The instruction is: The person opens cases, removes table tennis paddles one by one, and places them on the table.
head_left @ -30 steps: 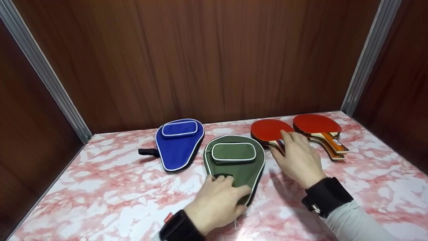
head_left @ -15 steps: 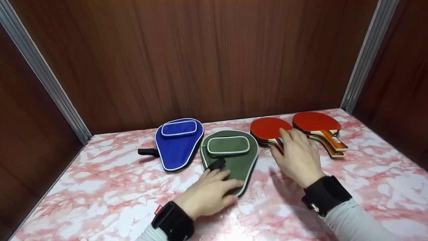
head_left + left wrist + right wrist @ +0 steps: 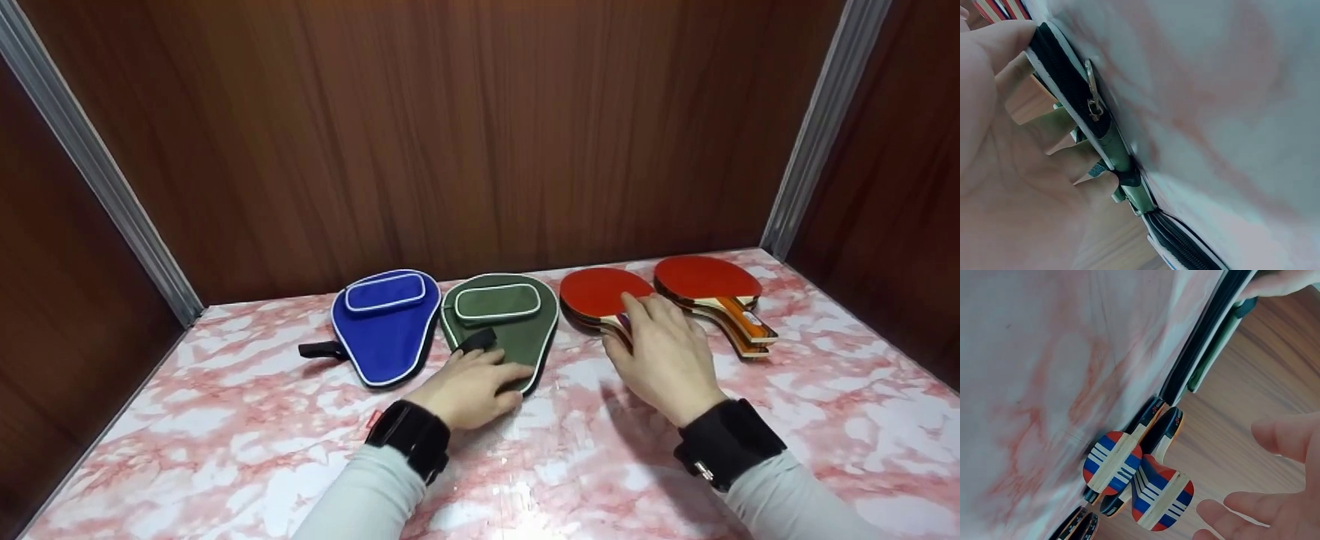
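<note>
My left hand (image 3: 472,386) lies spread over the narrow lower part of a green table tennis paddle case (image 3: 517,330), touching it beside its black strap. In the left wrist view, the case's zipped edge (image 3: 1114,149) runs past the thumb and outstretched fingers. To its left lies a blue paddle case (image 3: 386,337). My right hand (image 3: 664,356) hovers with relaxed fingers over the handles of two stacked red table tennis paddles (image 3: 604,291). The right wrist view shows their striped handle ends (image 3: 1112,464) apart from the fingers, holding nothing.
A second stack of red paddles (image 3: 707,277) lies at the right, orange handles toward the front right. All rest on a pink-and-white marbled table (image 3: 225,450). A brown wood-grain panel (image 3: 480,135) rises behind the back edge, with side panels at left and right.
My left hand has slid the green case away from me and slightly left, into line beside the blue case, which has shifted slightly left. The right hand stays almost still over the paddles.
</note>
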A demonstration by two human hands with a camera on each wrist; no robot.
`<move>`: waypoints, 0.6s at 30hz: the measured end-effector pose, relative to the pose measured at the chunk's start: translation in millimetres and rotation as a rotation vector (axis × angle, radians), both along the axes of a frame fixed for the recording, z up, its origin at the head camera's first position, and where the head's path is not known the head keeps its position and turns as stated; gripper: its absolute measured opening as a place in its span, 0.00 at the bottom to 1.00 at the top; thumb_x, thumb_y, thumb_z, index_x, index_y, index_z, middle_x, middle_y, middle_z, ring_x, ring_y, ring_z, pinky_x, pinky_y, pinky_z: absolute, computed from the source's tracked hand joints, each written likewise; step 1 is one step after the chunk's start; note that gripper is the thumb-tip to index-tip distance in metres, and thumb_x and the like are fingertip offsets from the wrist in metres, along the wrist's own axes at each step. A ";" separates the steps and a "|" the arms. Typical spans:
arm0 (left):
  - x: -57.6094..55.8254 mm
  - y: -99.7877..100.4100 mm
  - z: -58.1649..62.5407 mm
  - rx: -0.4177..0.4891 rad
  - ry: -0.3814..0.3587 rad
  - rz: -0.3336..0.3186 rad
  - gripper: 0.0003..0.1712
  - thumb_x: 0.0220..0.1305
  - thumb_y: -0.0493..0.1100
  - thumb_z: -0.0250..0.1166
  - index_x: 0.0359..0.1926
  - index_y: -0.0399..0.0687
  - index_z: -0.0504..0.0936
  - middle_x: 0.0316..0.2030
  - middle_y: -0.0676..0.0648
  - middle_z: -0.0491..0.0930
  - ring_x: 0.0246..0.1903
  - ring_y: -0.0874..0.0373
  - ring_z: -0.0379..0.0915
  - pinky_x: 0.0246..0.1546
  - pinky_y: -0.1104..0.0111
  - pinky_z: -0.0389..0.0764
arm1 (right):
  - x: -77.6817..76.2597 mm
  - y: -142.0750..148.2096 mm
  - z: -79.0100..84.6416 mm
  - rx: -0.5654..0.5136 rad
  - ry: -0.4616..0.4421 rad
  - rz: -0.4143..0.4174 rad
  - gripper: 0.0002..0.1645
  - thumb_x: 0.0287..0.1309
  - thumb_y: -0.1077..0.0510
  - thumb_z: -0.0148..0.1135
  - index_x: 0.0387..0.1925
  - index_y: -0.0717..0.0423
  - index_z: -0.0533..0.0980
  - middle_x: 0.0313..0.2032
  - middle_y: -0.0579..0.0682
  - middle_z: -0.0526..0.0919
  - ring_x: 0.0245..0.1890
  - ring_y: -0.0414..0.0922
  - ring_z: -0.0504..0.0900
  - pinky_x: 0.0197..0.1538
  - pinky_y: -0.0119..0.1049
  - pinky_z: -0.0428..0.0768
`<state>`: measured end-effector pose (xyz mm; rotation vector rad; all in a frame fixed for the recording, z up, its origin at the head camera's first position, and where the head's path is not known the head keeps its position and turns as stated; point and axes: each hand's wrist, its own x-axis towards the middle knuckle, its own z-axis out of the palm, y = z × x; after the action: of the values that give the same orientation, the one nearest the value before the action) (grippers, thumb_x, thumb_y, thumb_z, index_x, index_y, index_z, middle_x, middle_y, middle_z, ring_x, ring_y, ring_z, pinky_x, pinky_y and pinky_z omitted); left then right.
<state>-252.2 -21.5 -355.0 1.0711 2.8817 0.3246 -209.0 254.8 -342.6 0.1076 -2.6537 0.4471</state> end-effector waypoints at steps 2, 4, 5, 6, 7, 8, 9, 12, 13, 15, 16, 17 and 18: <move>-4.5 2.7 1.7 0.000 -0.003 0.008 0.28 0.82 0.52 0.60 0.78 0.62 0.78 0.79 0.36 0.70 0.81 0.36 0.60 0.80 0.39 0.56 | -0.1 0.5 -0.2 -0.001 -0.006 0.005 0.44 0.74 0.48 0.66 0.79 0.69 0.67 0.74 0.73 0.71 0.78 0.72 0.63 0.77 0.75 0.56; -8.8 5.4 3.1 0.002 -0.001 0.012 0.28 0.81 0.51 0.60 0.78 0.61 0.79 0.78 0.36 0.72 0.80 0.37 0.61 0.80 0.40 0.57 | 0.0 0.8 -0.3 -0.001 -0.015 0.006 0.44 0.74 0.47 0.66 0.79 0.70 0.66 0.74 0.74 0.70 0.79 0.72 0.61 0.78 0.74 0.53; -10.5 6.6 4.1 0.002 -0.002 0.017 0.28 0.81 0.50 0.60 0.78 0.60 0.79 0.77 0.36 0.72 0.80 0.37 0.62 0.80 0.40 0.57 | -0.3 0.9 -0.5 0.000 -0.018 0.005 0.45 0.74 0.47 0.66 0.79 0.70 0.66 0.75 0.73 0.70 0.79 0.72 0.61 0.78 0.74 0.53; -12.3 7.7 4.6 0.002 0.002 0.022 0.28 0.81 0.50 0.60 0.78 0.60 0.78 0.77 0.37 0.73 0.80 0.37 0.62 0.79 0.40 0.58 | -0.5 1.0 -0.6 0.001 -0.021 0.003 0.45 0.74 0.46 0.66 0.79 0.69 0.66 0.75 0.73 0.70 0.80 0.72 0.60 0.78 0.75 0.52; -13.8 8.9 5.0 0.003 0.011 0.024 0.28 0.81 0.50 0.60 0.77 0.59 0.79 0.76 0.37 0.74 0.79 0.37 0.63 0.79 0.40 0.59 | -0.8 1.0 -0.8 0.002 -0.025 0.000 0.45 0.74 0.46 0.66 0.79 0.69 0.66 0.75 0.73 0.70 0.80 0.72 0.59 0.78 0.75 0.51; -15.2 10.0 5.1 0.004 0.019 0.027 0.28 0.80 0.50 0.60 0.77 0.59 0.79 0.76 0.36 0.74 0.78 0.37 0.64 0.78 0.40 0.60 | -1.0 1.1 -1.0 0.002 -0.029 -0.003 0.45 0.74 0.45 0.66 0.79 0.69 0.66 0.75 0.73 0.70 0.80 0.72 0.58 0.78 0.75 0.50; -16.2 11.0 5.2 0.003 0.023 0.030 0.28 0.80 0.50 0.60 0.77 0.59 0.79 0.76 0.36 0.74 0.78 0.37 0.65 0.78 0.40 0.60 | -1.0 1.3 -1.3 0.003 -0.032 -0.006 0.45 0.74 0.45 0.66 0.79 0.69 0.67 0.75 0.73 0.70 0.81 0.72 0.58 0.78 0.75 0.50; -18.1 13.7 5.3 0.000 0.028 0.044 0.28 0.80 0.50 0.60 0.77 0.58 0.78 0.75 0.37 0.74 0.77 0.37 0.65 0.77 0.39 0.61 | -1.3 1.5 -2.4 0.006 -0.044 -0.010 0.46 0.74 0.44 0.66 0.79 0.69 0.66 0.76 0.72 0.69 0.81 0.71 0.57 0.79 0.75 0.49; -18.4 14.6 5.5 0.000 0.026 0.049 0.28 0.80 0.50 0.60 0.77 0.58 0.78 0.75 0.37 0.74 0.77 0.37 0.66 0.77 0.38 0.61 | -1.4 1.6 -2.7 0.009 -0.048 -0.009 0.46 0.74 0.44 0.66 0.79 0.69 0.66 0.76 0.72 0.69 0.82 0.70 0.57 0.79 0.75 0.49; -18.6 16.5 5.8 -0.004 0.023 0.063 0.28 0.80 0.50 0.60 0.77 0.59 0.78 0.75 0.38 0.74 0.77 0.38 0.66 0.77 0.38 0.61 | -1.8 1.8 -3.2 0.013 -0.048 -0.006 0.46 0.74 0.44 0.65 0.79 0.69 0.66 0.76 0.72 0.69 0.82 0.70 0.57 0.79 0.75 0.49; -18.6 17.5 5.8 -0.006 0.023 0.070 0.28 0.80 0.50 0.60 0.77 0.59 0.78 0.75 0.38 0.74 0.76 0.38 0.67 0.77 0.38 0.61 | -2.3 1.8 -3.4 0.014 -0.047 -0.004 0.46 0.74 0.44 0.65 0.79 0.70 0.66 0.76 0.72 0.69 0.82 0.70 0.57 0.79 0.75 0.49; -18.1 18.4 5.9 -0.009 0.026 0.076 0.28 0.80 0.49 0.60 0.77 0.59 0.78 0.75 0.38 0.74 0.76 0.39 0.67 0.77 0.38 0.61 | -2.7 1.8 -4.0 0.015 -0.045 -0.002 0.46 0.75 0.44 0.65 0.79 0.70 0.66 0.76 0.72 0.69 0.82 0.70 0.57 0.79 0.75 0.49; -17.2 19.2 5.9 -0.013 0.029 0.083 0.28 0.80 0.50 0.60 0.77 0.59 0.78 0.75 0.38 0.74 0.76 0.39 0.67 0.76 0.38 0.62 | -3.0 1.9 -4.7 0.015 -0.043 0.000 0.46 0.75 0.44 0.65 0.79 0.70 0.66 0.77 0.72 0.69 0.82 0.70 0.57 0.79 0.75 0.49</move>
<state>-269.4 -2.3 -349.1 0.9642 2.9555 0.2964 -212.0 256.7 -347.3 0.1030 -2.7000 0.4344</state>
